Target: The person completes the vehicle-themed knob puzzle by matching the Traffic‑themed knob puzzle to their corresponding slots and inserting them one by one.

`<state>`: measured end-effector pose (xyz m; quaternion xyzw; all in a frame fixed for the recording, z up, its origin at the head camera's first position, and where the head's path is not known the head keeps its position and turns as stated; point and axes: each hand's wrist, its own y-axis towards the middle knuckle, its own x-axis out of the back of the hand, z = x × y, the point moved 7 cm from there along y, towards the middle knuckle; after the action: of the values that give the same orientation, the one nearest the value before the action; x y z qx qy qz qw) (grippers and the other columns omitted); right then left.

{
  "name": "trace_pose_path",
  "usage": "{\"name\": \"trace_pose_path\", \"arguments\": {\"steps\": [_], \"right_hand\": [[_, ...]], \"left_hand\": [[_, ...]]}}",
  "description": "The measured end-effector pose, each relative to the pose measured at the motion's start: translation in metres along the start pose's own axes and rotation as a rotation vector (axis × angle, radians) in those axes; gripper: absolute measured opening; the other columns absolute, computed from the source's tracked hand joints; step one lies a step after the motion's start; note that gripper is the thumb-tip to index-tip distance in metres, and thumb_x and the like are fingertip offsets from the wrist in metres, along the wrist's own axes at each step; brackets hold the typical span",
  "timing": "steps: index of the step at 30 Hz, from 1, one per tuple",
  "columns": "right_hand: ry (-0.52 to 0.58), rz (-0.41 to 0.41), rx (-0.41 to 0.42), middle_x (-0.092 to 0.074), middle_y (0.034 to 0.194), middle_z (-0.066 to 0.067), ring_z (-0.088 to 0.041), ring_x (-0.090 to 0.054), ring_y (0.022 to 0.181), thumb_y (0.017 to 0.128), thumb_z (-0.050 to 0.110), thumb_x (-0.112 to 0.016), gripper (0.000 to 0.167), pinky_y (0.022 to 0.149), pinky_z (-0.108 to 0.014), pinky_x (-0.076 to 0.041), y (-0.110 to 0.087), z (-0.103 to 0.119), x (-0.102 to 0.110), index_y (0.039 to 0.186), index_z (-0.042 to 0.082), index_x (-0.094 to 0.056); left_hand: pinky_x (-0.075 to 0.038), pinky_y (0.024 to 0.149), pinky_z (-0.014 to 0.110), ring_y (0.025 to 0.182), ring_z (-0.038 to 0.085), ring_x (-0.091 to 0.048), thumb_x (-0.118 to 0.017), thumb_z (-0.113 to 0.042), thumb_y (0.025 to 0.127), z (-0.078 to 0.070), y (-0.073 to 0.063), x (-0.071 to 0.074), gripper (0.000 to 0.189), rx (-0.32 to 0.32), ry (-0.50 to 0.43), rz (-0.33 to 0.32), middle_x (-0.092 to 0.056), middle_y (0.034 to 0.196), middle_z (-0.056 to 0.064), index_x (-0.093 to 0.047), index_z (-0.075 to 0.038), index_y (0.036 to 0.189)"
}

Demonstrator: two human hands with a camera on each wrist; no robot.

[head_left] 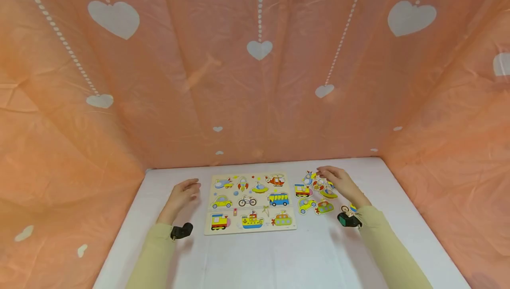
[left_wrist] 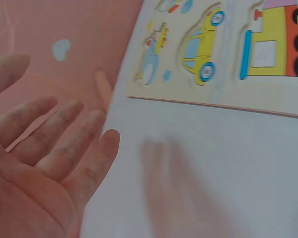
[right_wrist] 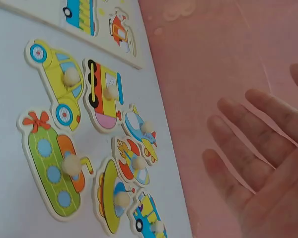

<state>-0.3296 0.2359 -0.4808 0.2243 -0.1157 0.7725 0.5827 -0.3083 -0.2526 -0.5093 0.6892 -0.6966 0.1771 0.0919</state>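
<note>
My left hand (head_left: 183, 196) hovers beside the left edge of a wooden peg puzzle board (head_left: 260, 203), fingers loosely extended and holding nothing. In the left wrist view its palm and spread fingers are bare, apart from the board. My right hand (head_left: 342, 185) is over the far right side of a cluster of knobbed puzzle pieces, also holding nothing. The right wrist view shows a yellow car (right_wrist: 64, 94), a train (right_wrist: 100, 106), a green submarine (right_wrist: 44, 158), a plane (right_wrist: 134, 121), a rocket (right_wrist: 129, 156), a flying saucer (right_wrist: 107, 198) and a bus (right_wrist: 145, 215).
The board has vehicle pictures in shallow recesses. Near the right wrist lie a bicycle piece (head_left: 345, 210) and another piece, partly hidden by the arm. The white table (head_left: 247, 262) meets a pink heart-patterned curtain (head_left: 259, 103) at the back and sides.
</note>
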Motion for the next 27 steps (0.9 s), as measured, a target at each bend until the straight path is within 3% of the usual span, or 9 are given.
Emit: {"name": "trace_pose_path", "arguments": {"steps": [9,15,21,27], "right_hand": [[0.181,0.001,-0.027,-0.052,0.127,-0.032,-0.044,-0.05,0.116,0.104,0.032,-0.039,0.05,0.101,-0.059,-0.035,-0.002,-0.004,-0.002,0.133,-0.009,-0.047],[0.28,0.017,-0.063,-0.053,0.126,-0.031,-0.047,-0.048,0.118,0.104,0.037,-0.038,0.058,0.102,-0.058,-0.035,-0.005,-0.018,-0.011,0.134,-0.012,-0.043],[0.328,0.024,-0.089,-0.057,0.124,-0.027,-0.046,-0.048,0.119,0.104,0.037,-0.036,0.057,0.103,-0.06,-0.032,-0.012,-0.027,-0.019,0.136,-0.01,-0.043],[0.372,0.04,-0.099,-0.054,0.125,-0.031,-0.044,-0.049,0.118,0.105,0.03,-0.037,0.055,0.103,-0.058,-0.034,-0.016,-0.033,-0.031,0.133,-0.017,-0.041]], "left_hand": [[-0.047,0.095,0.047,0.115,0.04,-0.053,-0.053,-0.015,0.098,0.021,-0.008,-0.011,0.049,0.087,-0.098,0.003,-0.047,0.131,0.033,-0.04,0.013,0.136],[-0.051,0.09,0.041,0.104,0.035,-0.058,-0.054,-0.014,0.098,0.036,-0.012,-0.017,0.046,0.125,-0.127,-0.001,-0.051,0.126,0.032,-0.043,0.012,0.134],[-0.052,0.089,0.039,0.102,0.032,-0.058,-0.054,-0.016,0.098,0.043,-0.014,-0.022,0.046,0.147,-0.15,0.003,-0.052,0.124,0.03,-0.043,0.011,0.134],[-0.052,0.089,0.038,0.106,0.035,-0.057,-0.054,-0.016,0.098,0.046,-0.015,-0.028,0.046,0.172,-0.182,-0.004,-0.051,0.125,0.03,-0.043,0.012,0.134]]}}
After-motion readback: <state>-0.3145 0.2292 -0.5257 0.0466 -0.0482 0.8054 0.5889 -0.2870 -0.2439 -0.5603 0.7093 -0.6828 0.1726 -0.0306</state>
